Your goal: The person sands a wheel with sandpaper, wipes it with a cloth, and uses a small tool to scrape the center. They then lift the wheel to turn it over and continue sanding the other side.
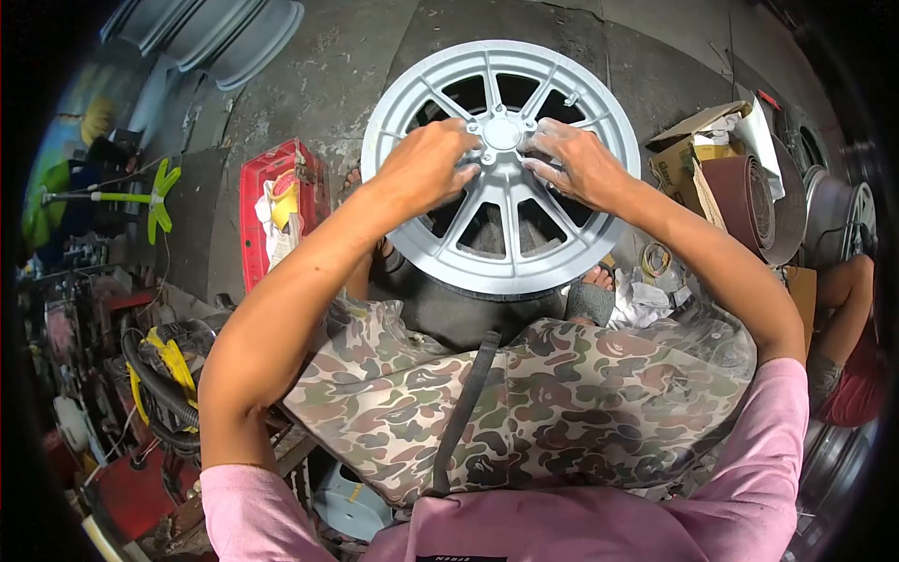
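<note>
A grey-silver alloy wheel rim lies face up in front of me, with a round hub centre and several spokes. My left hand is at the left side of the hub, fingers curled over the spokes, thumb lower down. On the opposite side, my right hand has its fingers bent around the spokes beside the hub; pale dust coats them. Both hands are closed on the rim, their fingertips partly hidden among the spokes. Under the rim's near edge shows a dark round edge.
A red crate with cloths stands left. To the right are a cardboard box and a brown roll. More rims lie at upper left. An apron covers my lap. Another person's bent leg shows far right.
</note>
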Action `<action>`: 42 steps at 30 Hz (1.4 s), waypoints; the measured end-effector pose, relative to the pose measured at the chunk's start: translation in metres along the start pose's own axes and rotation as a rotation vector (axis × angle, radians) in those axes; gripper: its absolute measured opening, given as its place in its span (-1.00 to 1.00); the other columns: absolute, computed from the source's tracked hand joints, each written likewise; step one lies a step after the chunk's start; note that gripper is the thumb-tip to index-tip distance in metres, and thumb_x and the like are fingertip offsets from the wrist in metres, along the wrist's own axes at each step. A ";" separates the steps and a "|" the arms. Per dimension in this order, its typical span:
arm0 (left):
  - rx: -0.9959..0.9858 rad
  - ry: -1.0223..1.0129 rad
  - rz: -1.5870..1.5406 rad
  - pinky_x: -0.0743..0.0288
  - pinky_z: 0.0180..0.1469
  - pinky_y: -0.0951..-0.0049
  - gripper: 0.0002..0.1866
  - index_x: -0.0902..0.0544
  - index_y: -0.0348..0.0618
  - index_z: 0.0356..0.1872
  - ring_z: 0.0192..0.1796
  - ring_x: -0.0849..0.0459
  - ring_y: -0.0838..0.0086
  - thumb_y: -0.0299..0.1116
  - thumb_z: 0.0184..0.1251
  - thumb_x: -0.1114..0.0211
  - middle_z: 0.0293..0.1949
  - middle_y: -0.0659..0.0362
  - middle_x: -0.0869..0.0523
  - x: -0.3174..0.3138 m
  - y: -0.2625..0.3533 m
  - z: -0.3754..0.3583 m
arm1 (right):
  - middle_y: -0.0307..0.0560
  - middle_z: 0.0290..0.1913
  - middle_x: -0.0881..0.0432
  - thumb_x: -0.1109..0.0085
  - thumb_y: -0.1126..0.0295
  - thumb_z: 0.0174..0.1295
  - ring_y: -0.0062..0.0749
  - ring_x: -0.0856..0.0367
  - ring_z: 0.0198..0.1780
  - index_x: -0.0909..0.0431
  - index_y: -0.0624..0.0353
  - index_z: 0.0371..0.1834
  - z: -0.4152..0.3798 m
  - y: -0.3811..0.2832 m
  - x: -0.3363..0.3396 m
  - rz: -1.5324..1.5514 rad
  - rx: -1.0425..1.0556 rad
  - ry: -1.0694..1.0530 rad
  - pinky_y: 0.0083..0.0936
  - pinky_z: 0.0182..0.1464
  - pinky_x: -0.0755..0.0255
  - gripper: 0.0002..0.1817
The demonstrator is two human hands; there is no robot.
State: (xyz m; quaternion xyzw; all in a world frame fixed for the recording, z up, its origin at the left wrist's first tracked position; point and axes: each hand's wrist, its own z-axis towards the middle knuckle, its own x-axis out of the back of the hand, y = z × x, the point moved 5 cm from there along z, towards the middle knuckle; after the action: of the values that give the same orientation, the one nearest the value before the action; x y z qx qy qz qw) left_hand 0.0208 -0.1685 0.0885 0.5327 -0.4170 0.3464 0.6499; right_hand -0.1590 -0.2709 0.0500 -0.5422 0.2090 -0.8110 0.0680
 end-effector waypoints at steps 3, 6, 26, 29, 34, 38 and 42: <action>-0.025 -0.002 0.018 -0.65 -0.02 0.05 -0.73 -0.80 -0.32 -0.06 -0.12 -0.78 -0.09 -0.37 0.29 -0.49 -0.14 -0.11 -0.77 -0.012 -0.001 0.006 | 0.13 -0.16 -0.62 -0.35 0.33 0.38 0.05 -0.69 -0.18 -0.66 0.27 0.05 0.003 0.004 0.002 0.067 -0.046 -0.013 -0.11 -0.12 -0.56 -0.71; -0.041 0.016 0.027 -0.65 -0.04 0.01 -0.77 -0.81 -0.30 -0.10 -0.16 -0.78 -0.11 -0.39 0.30 -0.46 -0.14 -0.12 -0.76 -0.019 0.002 0.012 | 0.12 -0.20 -0.61 -0.34 0.35 0.38 0.07 -0.69 -0.17 -0.65 0.31 -0.01 0.006 0.008 0.007 0.167 -0.152 -0.058 -0.09 -0.13 -0.53 -0.74; 0.111 0.009 -0.089 -0.63 -0.09 0.01 -0.73 -0.72 -0.33 -0.07 -0.14 -0.75 -0.17 -0.31 0.39 -0.43 -0.08 -0.16 -0.73 -0.016 -0.014 0.030 | 0.19 -0.12 -0.68 -0.22 0.32 0.45 0.16 -0.68 -0.06 -0.64 0.32 -0.05 0.025 0.026 0.028 0.088 -0.123 -0.005 -0.07 0.05 -0.54 -0.76; 0.105 0.103 -0.093 -0.62 0.00 0.02 -0.70 -0.76 -0.32 -0.04 -0.04 -0.74 -0.14 -0.28 0.39 -0.45 -0.04 -0.15 -0.74 -0.007 -0.019 0.044 | 0.19 -0.10 -0.71 -0.27 0.32 0.41 0.15 -0.70 -0.02 -0.69 0.29 -0.01 0.026 0.036 0.028 0.061 -0.143 0.018 -0.09 0.09 -0.55 -0.74; 0.075 0.111 0.002 -0.60 0.12 0.01 -0.69 -0.78 -0.34 -0.01 0.05 -0.73 -0.12 -0.28 0.42 -0.43 -0.04 -0.16 -0.75 -0.011 -0.021 0.071 | 0.14 -0.13 -0.72 -0.33 0.35 0.38 0.08 -0.69 -0.08 -0.71 0.25 0.07 0.033 0.034 0.018 0.049 -0.127 -0.038 -0.13 0.05 -0.55 -0.72; 0.123 0.070 -0.050 -0.65 0.00 0.01 -0.79 -0.81 -0.36 -0.13 -0.09 -0.78 -0.15 -0.40 0.38 -0.40 -0.21 -0.21 -0.80 -0.015 -0.036 0.088 | 0.20 -0.12 -0.76 -0.36 0.35 0.33 0.18 -0.72 -0.04 -0.75 0.28 0.00 0.038 0.031 0.024 0.185 -0.260 -0.019 -0.12 0.06 -0.58 -0.73; 0.200 0.055 -0.051 -0.65 -0.02 0.00 -0.81 -0.78 -0.36 -0.15 -0.12 -0.80 -0.15 -0.42 0.38 -0.36 -0.24 -0.23 -0.80 -0.016 -0.045 0.087 | 0.17 -0.14 -0.68 -0.30 0.38 0.35 0.17 -0.67 -0.04 -0.71 0.28 -0.08 0.047 0.036 0.019 0.151 -0.269 -0.041 -0.11 0.04 -0.54 -0.79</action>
State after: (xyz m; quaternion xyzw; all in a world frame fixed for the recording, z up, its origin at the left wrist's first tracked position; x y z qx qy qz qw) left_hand 0.0391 -0.2622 0.0628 0.5959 -0.3485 0.3841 0.6132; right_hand -0.1282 -0.3221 0.0663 -0.5457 0.3544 -0.7570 0.0597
